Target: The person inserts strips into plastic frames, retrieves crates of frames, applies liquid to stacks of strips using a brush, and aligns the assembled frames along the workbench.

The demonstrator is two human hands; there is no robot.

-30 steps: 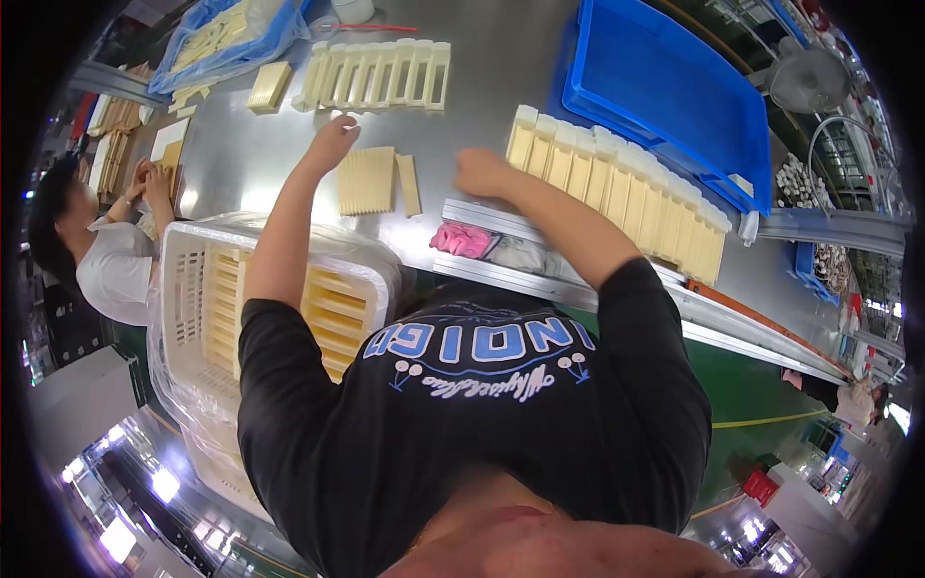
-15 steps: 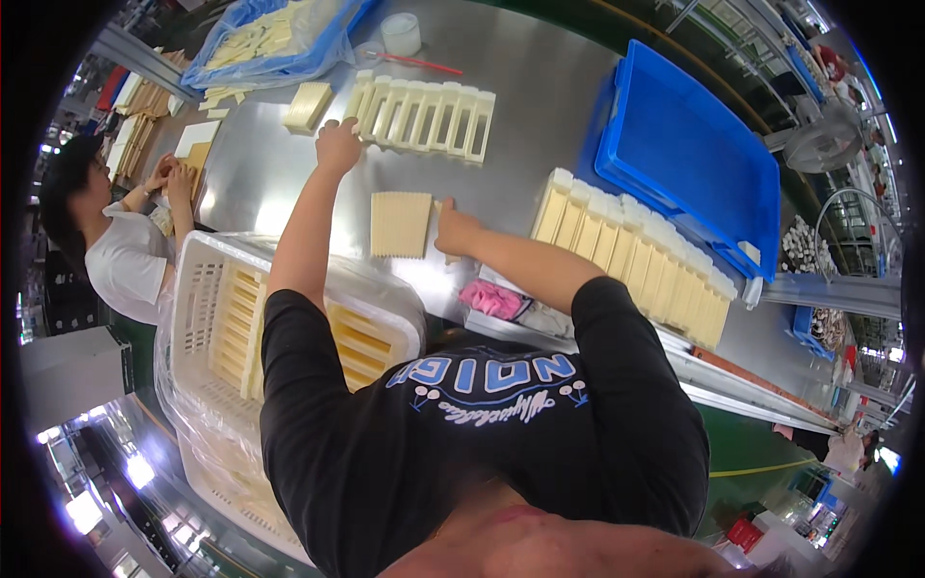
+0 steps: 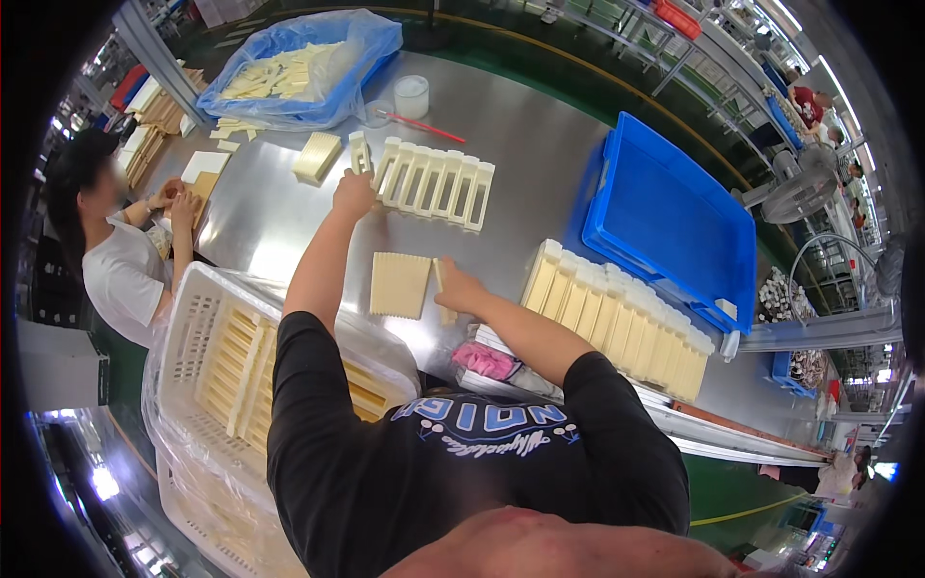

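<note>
My left hand (image 3: 355, 194) pinches a cream plastic frame (image 3: 359, 154), standing slightly apart from the left end of a row of similar slotted frames (image 3: 434, 183). Lower on the metal table, my right hand (image 3: 462, 289) holds a thin cream strip (image 3: 444, 291), with the fingers closed on it. Just left of that strip lies a flat block of cream strips (image 3: 400, 286) set side by side. Another small cream stack (image 3: 316, 157) sits left of the frame row.
A blue tray (image 3: 674, 226) lies at right, with a long row of cream frames (image 3: 617, 313) before it. A bag-lined blue bin (image 3: 361, 82), a white tub (image 3: 411, 96) and a red stick (image 3: 429, 127) are far left. A white crate (image 3: 188, 328) stands near left; a co-worker (image 3: 125, 279) sits beyond.
The left-end frame has come away from the row in my left hand. My right hand stays on its strip beside the block. The whole view has shifted, so things sit lower in the picture.
</note>
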